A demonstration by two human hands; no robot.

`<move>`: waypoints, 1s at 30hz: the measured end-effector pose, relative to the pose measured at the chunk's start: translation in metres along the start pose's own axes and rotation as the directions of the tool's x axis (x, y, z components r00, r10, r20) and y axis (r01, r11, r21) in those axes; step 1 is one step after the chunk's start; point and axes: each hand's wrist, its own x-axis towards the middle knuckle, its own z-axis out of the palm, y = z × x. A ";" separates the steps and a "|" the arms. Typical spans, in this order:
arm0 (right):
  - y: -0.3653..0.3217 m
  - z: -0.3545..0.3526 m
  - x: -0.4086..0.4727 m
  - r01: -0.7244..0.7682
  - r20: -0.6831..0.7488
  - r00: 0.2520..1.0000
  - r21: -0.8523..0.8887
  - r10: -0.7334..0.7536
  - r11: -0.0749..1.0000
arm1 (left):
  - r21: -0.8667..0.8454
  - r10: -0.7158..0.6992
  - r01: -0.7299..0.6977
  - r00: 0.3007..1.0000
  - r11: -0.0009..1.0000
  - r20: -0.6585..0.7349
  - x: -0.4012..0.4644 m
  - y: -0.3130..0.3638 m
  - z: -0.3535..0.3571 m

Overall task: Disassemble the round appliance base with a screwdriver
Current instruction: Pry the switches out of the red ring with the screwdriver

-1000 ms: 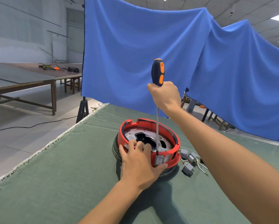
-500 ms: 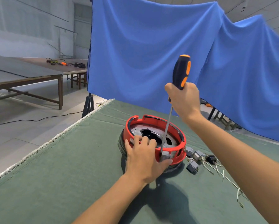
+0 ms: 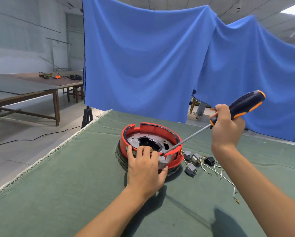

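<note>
- Head view, hands: right hand (image 3: 228,127) is clenched round the dark, orange-trimmed handle of the screwdriver (image 3: 216,124), held low and slanted so the shaft runs down and leftward, its tip ending at the near inner rim of the round appliance base (image 3: 148,134). The slant looks chosen for prying or reaching a fastener behind the red wall, though the tip's exact contact is too small to tell.
- Head view, bracing: left hand (image 3: 145,165) lies over the near edge of the base, fingers reaching inside, thumb pressed against the outer wall just below a small grey block (image 3: 162,161) seated in the rim. This grasp probably steadies the base against the tool's push.
- Head view, task's thing: the base sits near the middle of the table, a red ring on a dark lower part, with a metal plate and a dark opening inside.
- Head view, removed parts: several grey connectors (image 3: 191,159) and thin wires (image 3: 216,170) lie just right of the base, apparently set aside within reach.
- Head view, surface: a green cloth (image 3: 74,185) with a pale fringed edge covers the table.
- Head view, room: a blue curtain (image 3: 143,57) hangs behind; to the left stands a long wooden table (image 3: 32,93) with small tools, over a pale tiled floor crossed by a black cable.
</note>
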 end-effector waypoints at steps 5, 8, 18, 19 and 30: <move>0.010 -0.020 -0.007 -0.027 -0.149 0.988 0.115 0.044 0.993 | -0.065 -0.003 0.003 1.000 0.998 -0.011 -0.002 0.001 -0.003; 0.018 -0.032 -0.004 -0.210 -0.223 0.945 0.153 0.241 0.966 | -0.279 -0.085 0.069 0.995 0.958 -0.046 -0.003 -0.002 -0.006; 0.012 -0.037 -0.002 -0.381 0.159 0.908 -0.079 0.389 0.921 | -0.674 -0.289 0.129 0.948 0.727 -0.131 0.005 -0.004 -0.017; 0.010 -0.034 -0.005 -0.414 0.225 0.874 -0.116 0.430 0.903 | -0.671 -0.265 0.099 0.953 0.735 -0.149 0.005 -0.002 -0.018; -0.003 -0.015 -0.049 -0.236 0.606 0.553 -0.544 0.572 0.805 | -0.543 -0.049 -0.080 0.974 0.836 -0.220 0.005 0.001 -0.017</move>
